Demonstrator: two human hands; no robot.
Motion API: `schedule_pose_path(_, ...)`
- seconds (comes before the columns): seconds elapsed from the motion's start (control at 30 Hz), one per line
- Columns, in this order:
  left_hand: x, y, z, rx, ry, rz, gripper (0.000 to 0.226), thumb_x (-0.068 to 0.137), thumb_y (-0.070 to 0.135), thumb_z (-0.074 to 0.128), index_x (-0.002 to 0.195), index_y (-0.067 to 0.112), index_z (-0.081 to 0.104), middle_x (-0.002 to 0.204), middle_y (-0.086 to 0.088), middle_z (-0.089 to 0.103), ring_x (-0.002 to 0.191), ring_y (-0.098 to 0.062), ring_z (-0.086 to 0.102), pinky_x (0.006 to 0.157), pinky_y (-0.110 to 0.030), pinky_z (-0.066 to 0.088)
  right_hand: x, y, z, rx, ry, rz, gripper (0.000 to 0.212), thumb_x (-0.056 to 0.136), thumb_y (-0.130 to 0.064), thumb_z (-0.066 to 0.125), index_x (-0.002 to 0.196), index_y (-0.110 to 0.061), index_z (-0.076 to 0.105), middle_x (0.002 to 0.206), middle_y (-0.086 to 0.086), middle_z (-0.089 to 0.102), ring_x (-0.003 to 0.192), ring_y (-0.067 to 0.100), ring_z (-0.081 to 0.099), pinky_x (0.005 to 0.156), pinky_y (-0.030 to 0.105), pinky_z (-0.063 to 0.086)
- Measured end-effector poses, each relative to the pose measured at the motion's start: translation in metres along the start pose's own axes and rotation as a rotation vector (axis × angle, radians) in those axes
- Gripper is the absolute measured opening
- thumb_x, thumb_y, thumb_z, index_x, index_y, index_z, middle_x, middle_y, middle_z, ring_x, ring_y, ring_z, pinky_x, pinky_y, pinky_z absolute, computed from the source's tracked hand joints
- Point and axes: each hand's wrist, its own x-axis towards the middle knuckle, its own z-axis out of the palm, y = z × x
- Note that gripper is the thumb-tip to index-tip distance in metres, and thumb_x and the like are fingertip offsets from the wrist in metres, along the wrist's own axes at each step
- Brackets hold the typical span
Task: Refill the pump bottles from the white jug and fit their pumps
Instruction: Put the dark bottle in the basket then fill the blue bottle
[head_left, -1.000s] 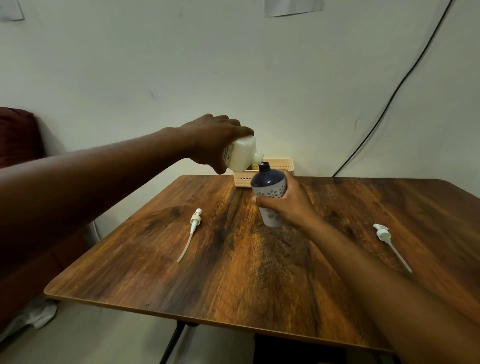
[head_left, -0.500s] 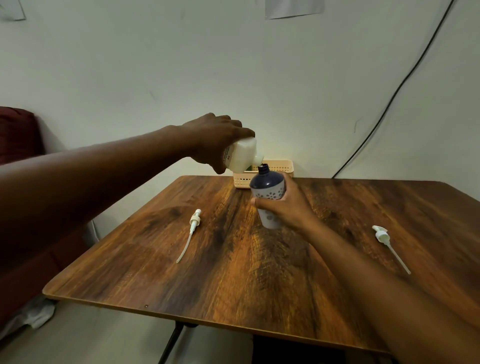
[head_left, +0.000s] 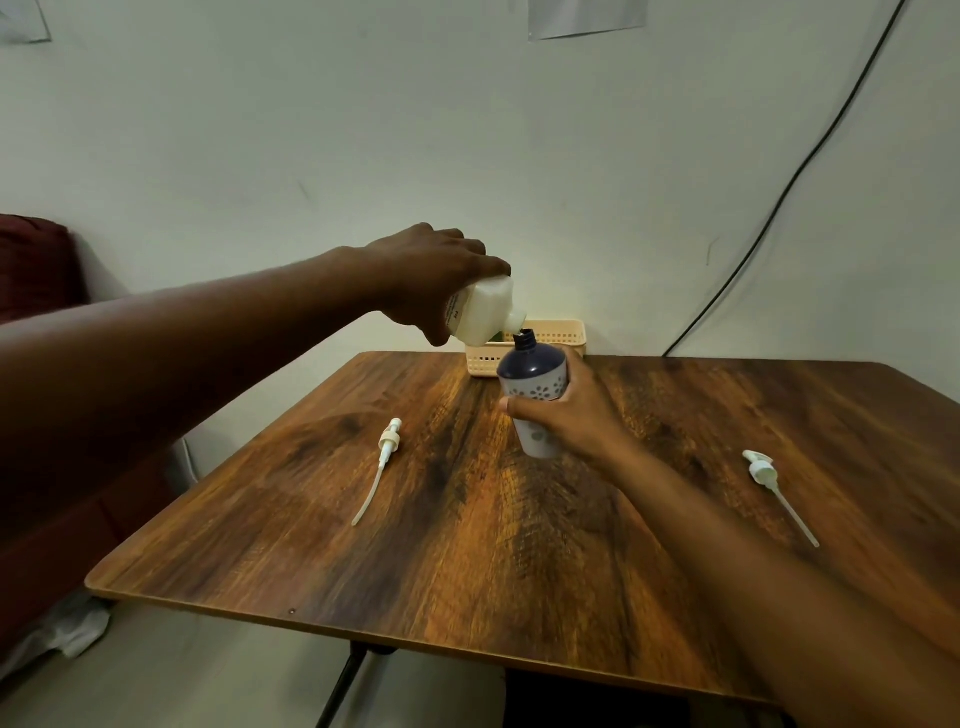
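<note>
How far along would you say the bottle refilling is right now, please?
Done: nothing visibly finished. In hand: the left hand tips the white jug onto the neck of the dark bottle, gripped by the right hand. Left: both pumps lie loose on the table.

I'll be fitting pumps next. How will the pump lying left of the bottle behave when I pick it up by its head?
The left pump looks small and plastic, so probably light. Its long thin dip tube curves along the table, so it will likely flex and swing rather than stay rigid. The rounded collar suggests it may roll if nudged.
</note>
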Motion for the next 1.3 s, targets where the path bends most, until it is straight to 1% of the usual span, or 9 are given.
schedule_pose_path(0.13,0.0,0.001,-0.004,0.017,-0.016,0.0,0.1,0.072,0.038,0.089,0.154,0.032,0.034,0.134,-0.003,0.057,0.121,-0.027,0.053,0.092,-0.044,0.05,-0.001,-0.001,-0.001,0.021,-0.003,-0.01,0.068,0.07,-0.024,0.089,0.124,-0.029,0.048,0.107,-0.015,0.059,0.093,0.003,0.059,0.059,0.004,0.046)
schedule_pose_path(0.27,0.001,0.001,-0.006,0.027,-0.019,0.006,0.098,0.071,0.037,0.089,0.153,0.032,0.035,0.131,-0.002,0.058,0.118,-0.026,0.054,0.091,-0.044,0.051,-0.002,-0.001,-0.001,0.019,-0.002,-0.01,0.068,0.07,-0.024,0.089,0.126,-0.026,0.05,0.108,-0.013,0.06,0.095,0.005,0.06,0.061,0.009,0.047)
schedule_pose_path(0.5,0.005,0.002,-0.007,0.062,-0.016,0.03,0.101,0.071,0.038,0.09,0.154,0.032,0.034,0.133,-0.003,0.058,0.12,-0.025,0.054,0.09,-0.041,0.046,-0.003,0.001,0.0,0.016,0.003,-0.019,0.067,0.071,-0.022,0.089,0.127,-0.021,0.051,0.107,-0.011,0.061,0.093,0.005,0.061,0.06,0.006,0.047)
schedule_pose_path(0.73,0.006,0.002,-0.011,0.071,-0.03,0.034,0.101,0.071,0.038,0.09,0.154,0.033,0.034,0.132,-0.002,0.058,0.121,-0.027,0.054,0.092,-0.044,0.046,-0.003,0.001,0.0,0.022,0.017,-0.022,0.065,0.07,-0.021,0.09,0.122,-0.026,0.05,0.106,-0.013,0.061,0.092,0.003,0.06,0.061,0.005,0.046)
schedule_pose_path(0.87,0.007,0.002,-0.012,0.074,-0.028,0.032,0.102,0.071,0.038,0.09,0.155,0.032,0.033,0.133,-0.003,0.057,0.122,-0.026,0.053,0.09,-0.041,0.043,-0.002,0.0,0.0,0.017,0.022,-0.019,0.066,0.069,-0.023,0.09,0.121,-0.028,0.05,0.105,-0.015,0.06,0.092,0.003,0.06,0.061,0.005,0.046)
schedule_pose_path(1.0,0.007,0.002,-0.014,0.084,-0.025,0.041,0.102,0.071,0.037,0.09,0.155,0.032,0.033,0.133,-0.003,0.058,0.122,-0.026,0.053,0.092,-0.042,0.044,-0.002,0.0,0.001,0.014,0.029,-0.013,0.066,0.068,-0.024,0.09,0.119,-0.031,0.05,0.104,-0.017,0.06,0.088,-0.002,0.06,0.06,0.006,0.047)
schedule_pose_path(1.13,0.008,0.003,-0.016,0.097,-0.026,0.05,0.102,0.071,0.037,0.091,0.155,0.031,0.034,0.133,-0.003,0.058,0.122,-0.027,0.053,0.092,-0.042,0.044,-0.002,0.0,0.001,-0.002,0.027,-0.009,0.067,0.069,-0.026,0.09,0.121,-0.031,0.049,0.105,-0.017,0.059,0.093,0.002,0.06,0.063,0.009,0.045)
schedule_pose_path(1.23,0.008,0.003,-0.018,0.107,-0.032,0.049,0.102,0.071,0.037,0.091,0.155,0.031,0.034,0.134,-0.003,0.058,0.124,-0.027,0.053,0.095,-0.044,0.045,-0.003,0.0,0.001,0.0,0.03,-0.008,0.067,0.069,-0.026,0.09,0.122,-0.03,0.049,0.106,-0.017,0.059,0.092,0.001,0.06,0.06,0.006,0.046)
schedule_pose_path(1.3,0.008,0.004,-0.018,0.112,-0.035,0.048,0.102,0.071,0.037,0.091,0.156,0.031,0.033,0.135,-0.004,0.058,0.125,-0.028,0.053,0.097,-0.046,0.045,-0.003,0.0,0.002,0.004,0.033,-0.006,0.067,0.07,-0.026,0.089,0.123,-0.028,0.049,0.107,-0.015,0.06,0.093,0.002,0.06,0.062,0.008,0.046)
